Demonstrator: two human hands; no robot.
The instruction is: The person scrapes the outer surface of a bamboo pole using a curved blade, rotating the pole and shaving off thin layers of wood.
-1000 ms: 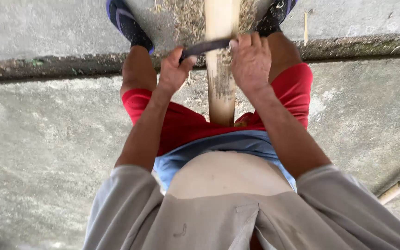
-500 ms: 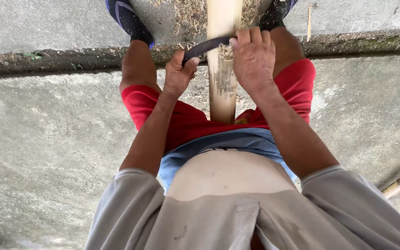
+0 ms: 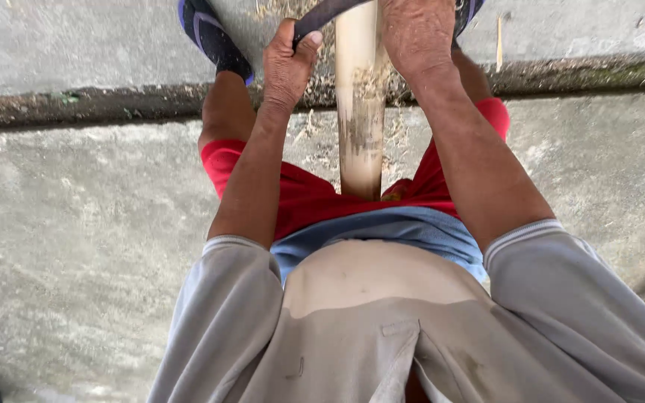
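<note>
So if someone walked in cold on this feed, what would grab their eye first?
Most likely the pale bamboo pole running up the middle of the view, between the knees of a seated person in red shorts. Next, the left hand and right hand at the top, each with a grip on an end of a dark curved blade laid across the pole. Fine shavings lie scattered on the grey concrete floor beside it.

no packages, labels, signs or screens show anywhere in this view
</note>
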